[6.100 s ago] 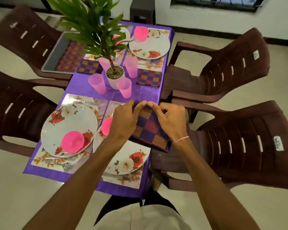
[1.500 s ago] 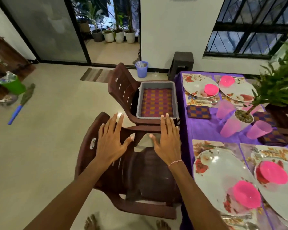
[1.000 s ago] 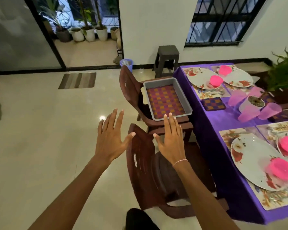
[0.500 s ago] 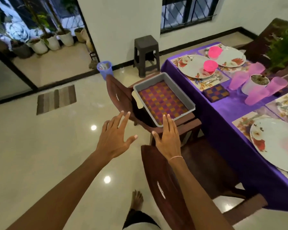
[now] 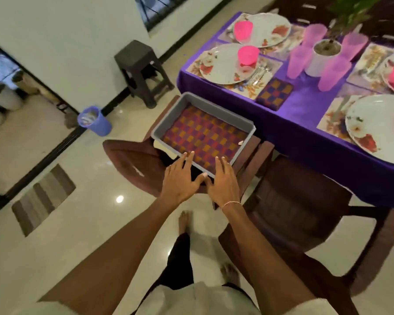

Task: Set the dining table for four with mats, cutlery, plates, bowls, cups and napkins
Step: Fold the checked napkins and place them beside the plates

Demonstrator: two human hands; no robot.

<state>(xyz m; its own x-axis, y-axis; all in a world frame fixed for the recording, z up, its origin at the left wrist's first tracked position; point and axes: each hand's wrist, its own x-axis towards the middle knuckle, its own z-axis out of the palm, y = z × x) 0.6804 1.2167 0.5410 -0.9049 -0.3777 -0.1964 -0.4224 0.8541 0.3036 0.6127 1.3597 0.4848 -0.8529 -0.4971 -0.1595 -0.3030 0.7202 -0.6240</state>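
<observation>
1. Two open grips here: the left grip [image 5: 180,178] and right grip [image 5: 223,180] sit side by side over the near rim of the tray [image 5: 203,100]. Fingers are straight and neither has hold of anything. The tips are right at the napkin [image 5: 205,137]; can't tell if they touch it yet.
2. That napkin lies spread flat in the tray, and the tray is perched on a chair [image 5: 132,160] just beside the counter [image 5: 305,105].
3. I'd pinch the near edge with thumb and forefinger of each grip, one near each corner. Cloth goes floppy if you grab the middle.
4. Lift up, not toward you. The tray looks like it could slide off the chair if the cloth drags on the rim.
5. Fold it small to match the folded napkin [image 5: 274,94] already on the counter, corners lined up.
6. Probably goes by the near plate [image 5: 378,128], which shows no napkin from here. Come in low, clear of the cups [image 5: 332,73], since they look easy to tip.
</observation>
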